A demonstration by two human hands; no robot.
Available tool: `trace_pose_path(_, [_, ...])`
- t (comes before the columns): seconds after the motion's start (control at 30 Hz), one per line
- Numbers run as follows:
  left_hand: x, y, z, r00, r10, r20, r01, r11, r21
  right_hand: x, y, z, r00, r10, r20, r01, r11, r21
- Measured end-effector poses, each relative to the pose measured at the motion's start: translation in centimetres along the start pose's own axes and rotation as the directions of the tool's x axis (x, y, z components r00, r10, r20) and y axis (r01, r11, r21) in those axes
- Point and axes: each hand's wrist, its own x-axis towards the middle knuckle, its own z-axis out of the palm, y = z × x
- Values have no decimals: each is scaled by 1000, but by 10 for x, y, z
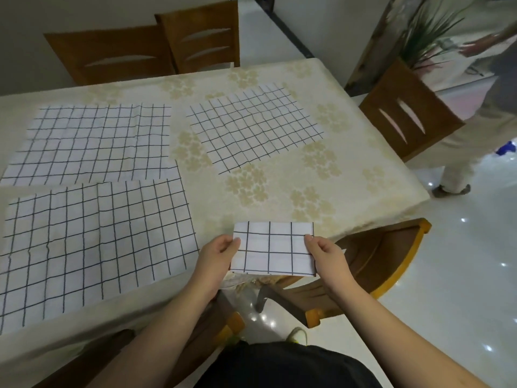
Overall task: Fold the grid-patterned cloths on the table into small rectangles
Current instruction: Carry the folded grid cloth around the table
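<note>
Three white cotton cloths with dark grid lines are lying flat and unfolded on the cream floral tablecloth (279, 169): a far-left cloth (92, 141), a near-left cloth (95, 236) overlapping its lower edge, and a far-right cloth (253, 127) sitting askew and apart from the others. One more, a small folded grid cloth (272, 249), is being held just past the table's near edge, above the seat of an orange-brown wooden chair (386, 256). The person's left hand (215, 256) is pinching its left side, thumb on top, and the right hand (326, 254) is pinching its right side the same way, so both are clamped on the fabric with the rectangle stretched level between them. I am judging this fold to be finished or nearly so. The next move, I would say, calls for setting this rectangle down on a bare patch of tablecloth, edges kept aligned so the layers are not slipping, then reaching for the nearest open cloth. Someone else is standing by the table's far-right corner.
</note>
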Motion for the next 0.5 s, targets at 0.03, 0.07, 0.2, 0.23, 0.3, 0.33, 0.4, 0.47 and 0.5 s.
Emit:
trace_pose_path(0.03, [-1, 3, 4, 1000, -2, 0, 2, 1000, -8, -3, 0, -4, 1000, 10, -3, -9, 1000, 15])
trace_pose_path(0.07, [-2, 6, 8, 1000, 1, 3, -1, 1000, -10, -6, 0, -8, 1000, 16, -6, -16, 999, 32])
trace_pose_path(0.2, [-2, 7, 20, 999, 2, 49, -2, 1000, 13, -13, 8, -28, 998, 26, -50, -21, 994, 104])
trace_pose_path(0.23, [-2, 7, 24, 998, -4, 64, 3, 1000, 11, -15, 10, -33, 997, 31, -65, -23, 993, 117])
trace_pose_path(0.3, [-3, 7, 32, 995, -16, 98, 16, 1000, -1, -21, 15, -44, 996, 30, -90, -17, 991, 135])
trace_pose_path(0.33, [-6, 9, 38, 993, -15, 114, 15, 1000, 2, -23, 17, -50, 994, 35, -107, -19, 989, 150])
trace_pose_path(0.4, [-11, 12, 51, 990, -11, 143, 9, 1000, 13, -28, 22, -62, 988, 51, -143, -23, 981, 193])
trace_pose_path(0.47, [-17, 15, 64, 987, -8, 162, 5, 1000, 18, -33, 28, -76, 984, 70, -162, -30, 971, 237])
trace_pose_path(0.5, [-21, 16, 72, 986, 1, 170, -5, 1000, 25, -36, 32, -84, 983, 79, -166, -33, 964, 263])
